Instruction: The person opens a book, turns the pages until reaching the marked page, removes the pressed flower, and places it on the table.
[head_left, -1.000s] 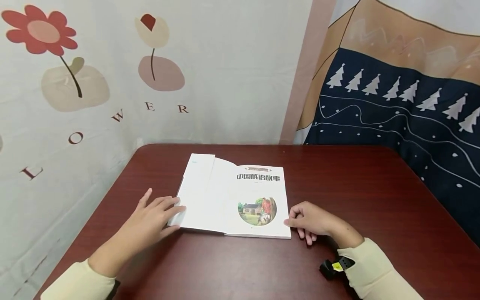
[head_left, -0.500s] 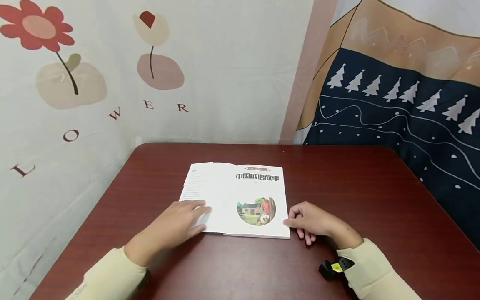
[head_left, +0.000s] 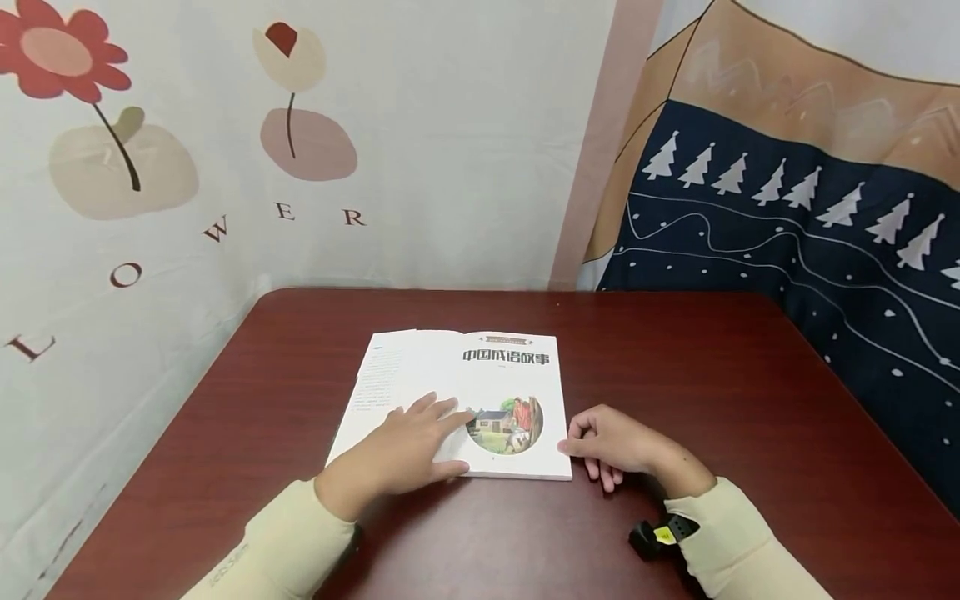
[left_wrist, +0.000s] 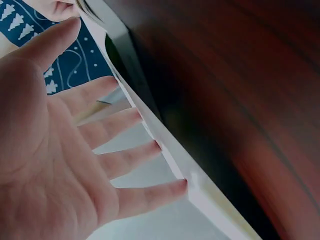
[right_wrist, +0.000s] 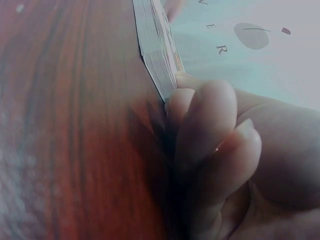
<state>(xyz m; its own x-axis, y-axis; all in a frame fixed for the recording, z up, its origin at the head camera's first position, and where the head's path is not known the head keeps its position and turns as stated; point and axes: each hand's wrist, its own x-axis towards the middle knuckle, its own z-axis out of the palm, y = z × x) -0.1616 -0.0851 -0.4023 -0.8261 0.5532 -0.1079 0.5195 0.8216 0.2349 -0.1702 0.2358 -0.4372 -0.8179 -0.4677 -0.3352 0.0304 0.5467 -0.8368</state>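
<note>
An open book [head_left: 438, 358] lies on the dark red table, with a white left side bearing small print and a title page on the right. That page has large Chinese characters and a round picture of a house [head_left: 493, 421]. My left hand [head_left: 408, 446] rests across the lower middle of the book, fingers spread and straight. In the left wrist view its fingertips [left_wrist: 172, 189] touch the white page. At the book's lower right edge, my right hand [head_left: 618, 442] pinches the pages. The right wrist view shows its thumb [right_wrist: 192, 81] over the page block [right_wrist: 159, 55], fingers curled beside it.
The wooden table [head_left: 675, 358] extends around the book on all sides. Behind it hangs a pale curtain [head_left: 450, 167] with flower prints, and a navy cloth [head_left: 750, 225] with white trees is at the right. A black wrist device [head_left: 660, 535] sits under the right sleeve.
My left hand has slid rightward from the book's left edge to its middle. The raised left flap now lies flatter, its print showing. My right hand has kept its pinch; the head view shifted slightly.
</note>
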